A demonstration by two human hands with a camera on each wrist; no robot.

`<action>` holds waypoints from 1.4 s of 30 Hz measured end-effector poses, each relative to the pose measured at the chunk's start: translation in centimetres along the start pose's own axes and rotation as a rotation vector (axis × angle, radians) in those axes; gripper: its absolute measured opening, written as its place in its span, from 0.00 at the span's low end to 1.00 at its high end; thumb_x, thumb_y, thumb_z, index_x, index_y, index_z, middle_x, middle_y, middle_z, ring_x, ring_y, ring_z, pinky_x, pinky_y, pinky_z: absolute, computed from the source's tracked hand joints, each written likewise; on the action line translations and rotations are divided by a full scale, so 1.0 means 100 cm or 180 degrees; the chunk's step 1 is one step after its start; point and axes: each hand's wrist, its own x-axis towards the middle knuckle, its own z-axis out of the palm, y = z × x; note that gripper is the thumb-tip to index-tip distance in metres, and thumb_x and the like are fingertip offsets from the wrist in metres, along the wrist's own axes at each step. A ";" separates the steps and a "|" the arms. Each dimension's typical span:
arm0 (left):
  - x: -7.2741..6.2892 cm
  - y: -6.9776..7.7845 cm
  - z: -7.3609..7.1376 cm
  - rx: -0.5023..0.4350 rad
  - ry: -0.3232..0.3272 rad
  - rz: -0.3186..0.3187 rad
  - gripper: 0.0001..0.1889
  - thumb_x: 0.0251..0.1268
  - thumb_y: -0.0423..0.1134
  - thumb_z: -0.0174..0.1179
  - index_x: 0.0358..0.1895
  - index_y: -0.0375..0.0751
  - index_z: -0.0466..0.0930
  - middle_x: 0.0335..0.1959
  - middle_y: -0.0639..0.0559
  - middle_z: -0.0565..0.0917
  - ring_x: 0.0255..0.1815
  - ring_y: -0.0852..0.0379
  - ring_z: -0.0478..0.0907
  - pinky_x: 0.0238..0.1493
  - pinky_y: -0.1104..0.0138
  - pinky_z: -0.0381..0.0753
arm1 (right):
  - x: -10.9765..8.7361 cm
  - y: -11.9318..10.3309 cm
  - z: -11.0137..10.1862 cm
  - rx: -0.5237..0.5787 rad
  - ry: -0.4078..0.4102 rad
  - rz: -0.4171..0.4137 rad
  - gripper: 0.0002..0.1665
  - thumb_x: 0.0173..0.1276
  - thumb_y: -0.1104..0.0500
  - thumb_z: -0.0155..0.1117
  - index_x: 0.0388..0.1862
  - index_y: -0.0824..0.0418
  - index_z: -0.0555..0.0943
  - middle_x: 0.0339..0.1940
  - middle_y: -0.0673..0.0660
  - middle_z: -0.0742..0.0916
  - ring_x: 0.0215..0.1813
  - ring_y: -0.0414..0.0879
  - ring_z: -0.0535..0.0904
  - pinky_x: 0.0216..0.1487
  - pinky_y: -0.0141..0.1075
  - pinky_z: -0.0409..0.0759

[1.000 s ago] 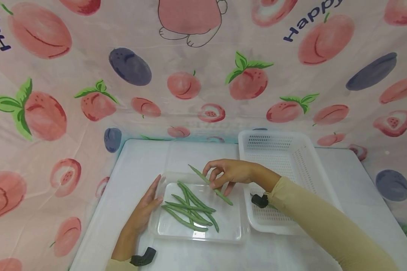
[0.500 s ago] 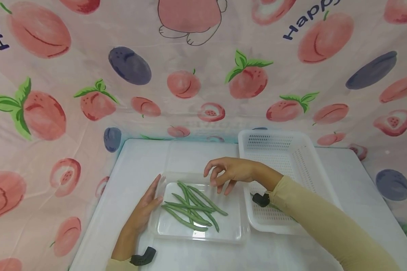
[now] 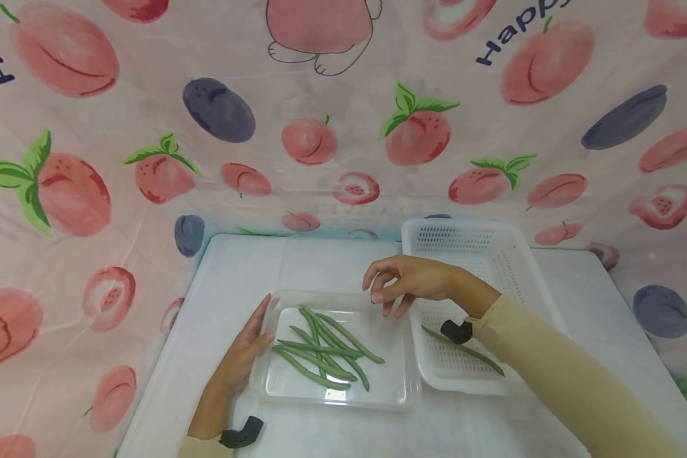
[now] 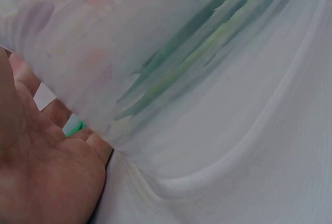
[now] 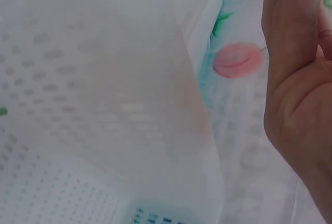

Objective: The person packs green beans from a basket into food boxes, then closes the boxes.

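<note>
In the head view, a clear plastic box (image 3: 386,385) holds several green beans (image 3: 323,348) lying across each other. My left hand (image 3: 237,359) rests against the box's left side, its fingers fairly straight and the thumb at the rim. The left wrist view shows its palm (image 4: 52,167) beside the clear wall, with the beans blurred behind it. Above the gap between box and basket hovers my right hand (image 3: 418,280), fingers loosely bent, holding nothing. A single green bean (image 3: 472,353) lies in the white perforated basket (image 3: 541,286), to the right of the box.
Both containers stand side by side on a white table (image 3: 240,267). A fruit-printed curtain (image 3: 332,95) hangs behind and along the sides. Each wrist carries a black camera mount (image 3: 243,432). My right forearm (image 3: 549,356) crosses over the basket.
The right hand has let go of a green bean, which now lies with the others in the clear box. The hand has then moved up and right toward the basket. The left hand stays put.
</note>
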 end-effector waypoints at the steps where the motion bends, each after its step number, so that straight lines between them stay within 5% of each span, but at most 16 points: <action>1: 0.000 0.000 0.000 0.0016 0.0007 -0.0003 0.37 0.80 0.36 0.48 0.84 0.61 0.42 0.87 0.54 0.42 0.86 0.39 0.36 0.72 0.70 0.59 | -0.003 0.000 -0.002 -0.0003 0.0026 -0.0003 0.22 0.67 0.58 0.73 0.56 0.60 0.78 0.41 0.55 0.87 0.39 0.54 0.88 0.39 0.48 0.89; 7: -0.001 0.000 0.001 0.0001 0.0046 -0.0028 0.38 0.80 0.36 0.47 0.84 0.63 0.42 0.87 0.55 0.41 0.86 0.40 0.36 0.77 0.42 0.44 | -0.025 0.005 -0.019 -0.0055 0.0152 -0.0004 0.20 0.68 0.58 0.71 0.55 0.62 0.77 0.42 0.57 0.86 0.40 0.55 0.88 0.41 0.47 0.89; 19: 0.000 0.001 0.001 -0.0011 0.0056 -0.0057 0.38 0.80 0.36 0.47 0.84 0.65 0.42 0.87 0.56 0.41 0.86 0.41 0.37 0.76 0.41 0.46 | -0.068 0.032 -0.060 -0.0154 0.0228 0.0041 0.17 0.69 0.61 0.68 0.50 0.70 0.77 0.41 0.57 0.88 0.43 0.56 0.88 0.50 0.52 0.87; 22: 0.000 0.001 0.000 -0.0008 0.0067 -0.0064 0.38 0.80 0.36 0.47 0.84 0.66 0.42 0.87 0.57 0.41 0.86 0.42 0.36 0.77 0.47 0.48 | -0.073 0.042 -0.068 -0.0152 0.0219 0.0107 0.19 0.70 0.61 0.68 0.53 0.72 0.77 0.43 0.57 0.88 0.45 0.56 0.88 0.52 0.52 0.86; 28: 0.000 0.000 0.000 -0.0027 0.0010 -0.0013 0.38 0.80 0.35 0.47 0.84 0.63 0.41 0.87 0.55 0.40 0.86 0.41 0.34 0.69 0.77 0.58 | -0.077 0.063 -0.074 -0.0098 0.0244 0.0296 0.15 0.71 0.62 0.67 0.53 0.67 0.79 0.46 0.59 0.89 0.48 0.55 0.87 0.55 0.50 0.86; 31: 0.000 0.002 0.002 -0.0081 0.0002 0.0002 0.38 0.80 0.35 0.47 0.84 0.62 0.41 0.87 0.55 0.40 0.86 0.40 0.34 0.66 0.80 0.59 | -0.077 0.074 -0.076 -0.0069 0.0278 0.0380 0.16 0.70 0.61 0.68 0.53 0.67 0.80 0.46 0.59 0.89 0.48 0.57 0.87 0.55 0.49 0.86; 38: 0.000 0.001 0.004 -0.0134 0.0027 -0.0042 0.38 0.80 0.34 0.47 0.84 0.64 0.42 0.87 0.56 0.39 0.86 0.40 0.34 0.77 0.42 0.46 | -0.075 0.102 -0.074 -0.0115 0.0310 0.0649 0.26 0.68 0.58 0.71 0.58 0.73 0.78 0.50 0.67 0.88 0.49 0.54 0.87 0.53 0.46 0.87; 42: -0.001 0.002 0.005 -0.0154 0.0025 -0.0037 0.38 0.79 0.34 0.47 0.84 0.63 0.41 0.87 0.56 0.39 0.86 0.40 0.34 0.76 0.37 0.44 | -0.075 0.111 -0.069 -0.0181 0.0319 0.0772 0.23 0.67 0.58 0.72 0.55 0.71 0.81 0.49 0.65 0.88 0.49 0.53 0.87 0.53 0.47 0.87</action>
